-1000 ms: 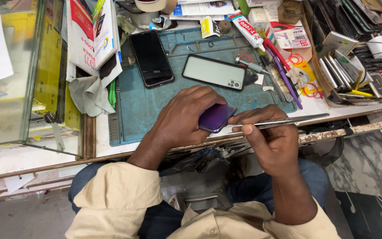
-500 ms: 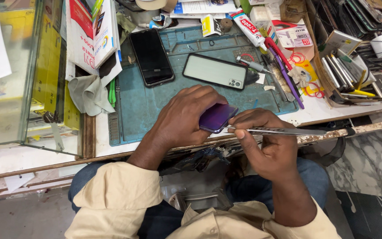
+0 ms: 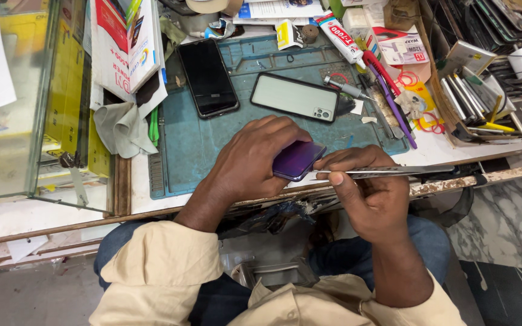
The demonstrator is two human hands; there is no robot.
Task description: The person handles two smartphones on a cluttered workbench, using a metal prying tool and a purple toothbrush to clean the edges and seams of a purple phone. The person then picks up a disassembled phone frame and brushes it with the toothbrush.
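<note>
- left hand [image 3: 255,160] wrapped round a purple phone [image 3: 298,159], at the counter [image 3: 454,151] edge by the teal mat [image 3: 212,145]
- right hand [image 3: 367,193] pinching tweezers [image 3: 388,172], tip touching the phone's edge

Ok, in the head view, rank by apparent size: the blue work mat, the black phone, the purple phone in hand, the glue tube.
1. Blue work mat.
2. Black phone.
3. Purple phone: largely hidden by the left hand, so its rank is unsure.
4. Glue tube.
</note>
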